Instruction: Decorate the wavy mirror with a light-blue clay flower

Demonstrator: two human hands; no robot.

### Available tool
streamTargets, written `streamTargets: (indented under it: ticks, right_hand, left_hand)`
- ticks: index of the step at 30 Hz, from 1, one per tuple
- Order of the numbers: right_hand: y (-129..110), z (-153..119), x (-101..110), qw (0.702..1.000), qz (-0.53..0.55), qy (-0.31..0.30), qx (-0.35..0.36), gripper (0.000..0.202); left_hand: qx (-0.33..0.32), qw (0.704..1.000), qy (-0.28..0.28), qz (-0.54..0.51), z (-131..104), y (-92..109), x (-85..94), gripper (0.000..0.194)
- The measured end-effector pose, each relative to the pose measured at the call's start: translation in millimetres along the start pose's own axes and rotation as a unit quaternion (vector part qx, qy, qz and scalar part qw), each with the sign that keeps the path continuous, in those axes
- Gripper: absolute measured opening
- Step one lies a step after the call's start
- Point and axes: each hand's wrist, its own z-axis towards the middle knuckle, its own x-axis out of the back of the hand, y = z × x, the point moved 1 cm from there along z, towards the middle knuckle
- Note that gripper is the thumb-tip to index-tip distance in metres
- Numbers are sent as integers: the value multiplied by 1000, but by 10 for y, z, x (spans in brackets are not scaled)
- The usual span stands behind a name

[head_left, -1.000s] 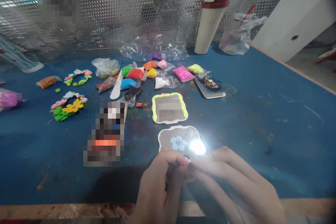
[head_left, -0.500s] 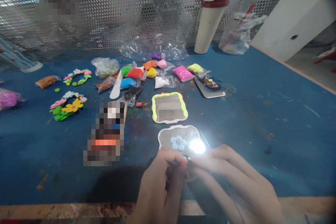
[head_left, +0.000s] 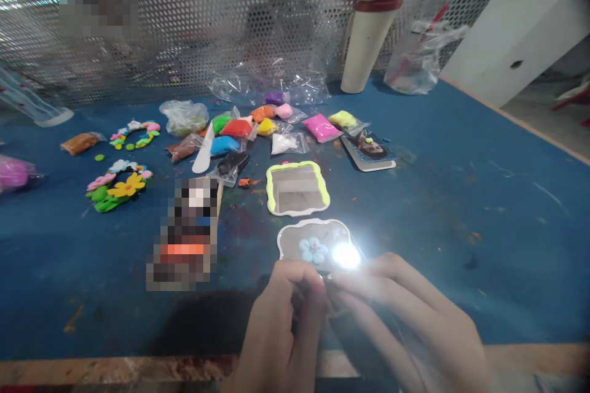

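Observation:
My left hand [head_left: 288, 313] is closed in a pinch near the lower edge of a white-rimmed mirror [head_left: 286, 234]; a small reddish bit shows at its fingertips, too small to name. Close beside it, my right hand [head_left: 405, 307] has thumb and index finger pressed together, and what they hold is hidden. A light blue clay flower [head_left: 313, 251] lies on the mirror, next to a bright glare. Just beyond sits a second mirror [head_left: 298, 189] with yellow-green clay [head_left: 270, 190] along its frame.
Bags of coloured clay [head_left: 238, 129], a white plastic knife [head_left: 203, 150] and two flowered rings [head_left: 130, 186] lie further back and left. A blurred-out flat object [head_left: 188, 233] is left of my hands. A cream tumbler [head_left: 369, 43] stands behind, near a clear bag [head_left: 415, 61].
My fingertips have shifted very slightly, and the reddish bit at my left fingertips shows less clearly. Everything else stays in place.

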Motion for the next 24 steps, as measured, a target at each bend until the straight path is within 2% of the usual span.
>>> streamTargets:
  ticks: [4,11,24]
  right_hand:
    - [10,14,-10,1000,8,7,5,23]
    - [3,6,-3,1000,16,6,-15,21]
    - [9,3,17,1000,4,-8,-14,23]
  left_hand:
    - [-14,1000,-26,8,10,2,8,12]
    - [-78,994,-54,53,56,18,35,18]
    - [-103,992,-29,70,65,71,35,15]
